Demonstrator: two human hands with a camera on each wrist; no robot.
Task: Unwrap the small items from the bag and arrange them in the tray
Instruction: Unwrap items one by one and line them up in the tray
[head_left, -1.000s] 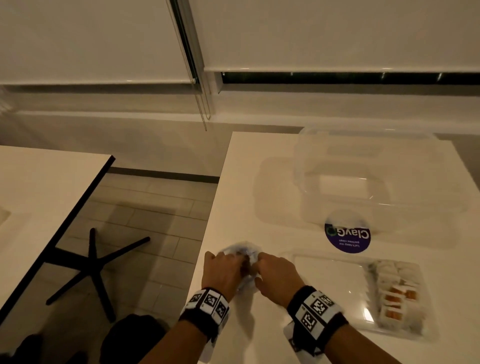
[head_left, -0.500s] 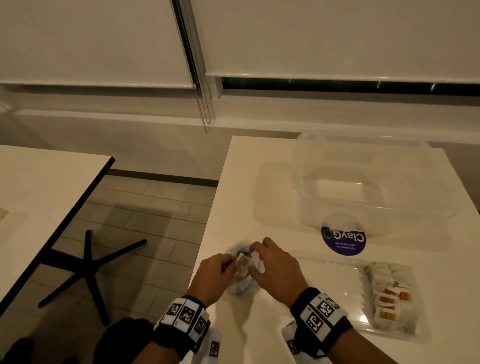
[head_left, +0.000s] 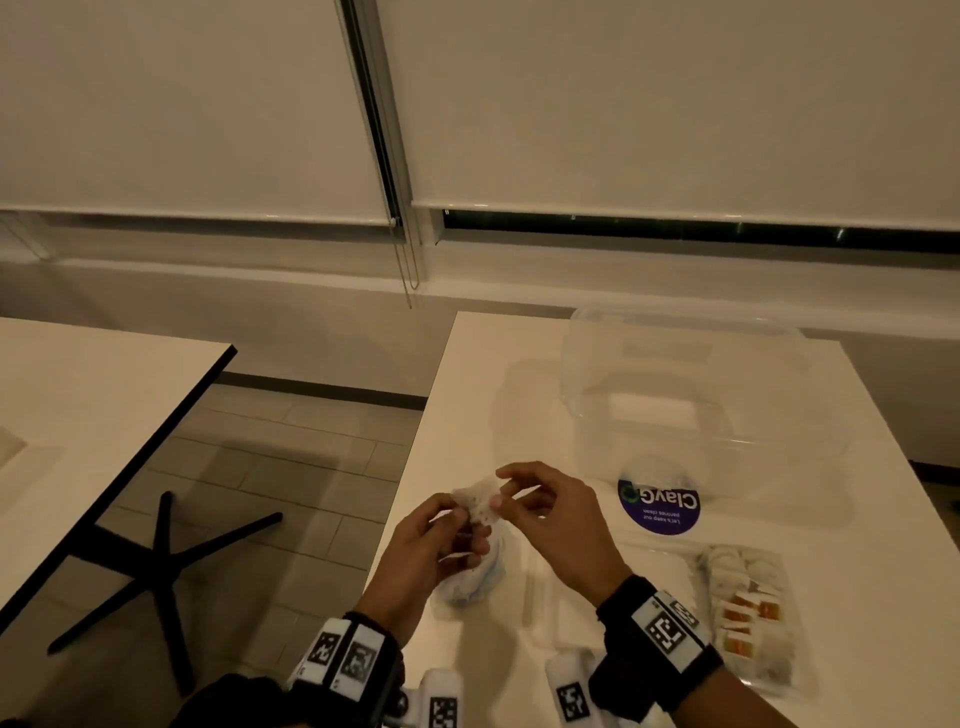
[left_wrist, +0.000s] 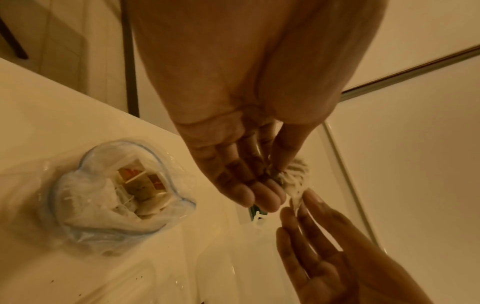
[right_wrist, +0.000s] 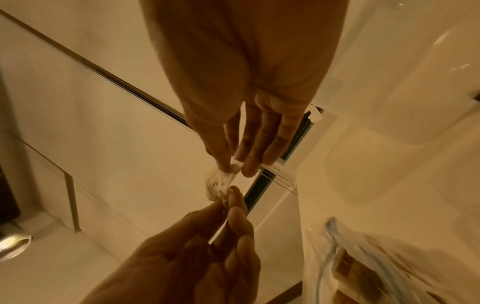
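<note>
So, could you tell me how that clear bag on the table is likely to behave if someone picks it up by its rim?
The bag looks like thin crumpled film, so it would probably sag and fold rather than hold shape. The small packets lie loose at its open mouth, so they might spill if it tips. It seems light.

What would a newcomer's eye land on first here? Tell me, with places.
First, the two hands raised above the near edge of the white table: the left hand and the right hand pinch a small wrapped item between them. Below them lies the open clear bag holding more items. To the right, the clear tray has a row of items at its right end.
</note>
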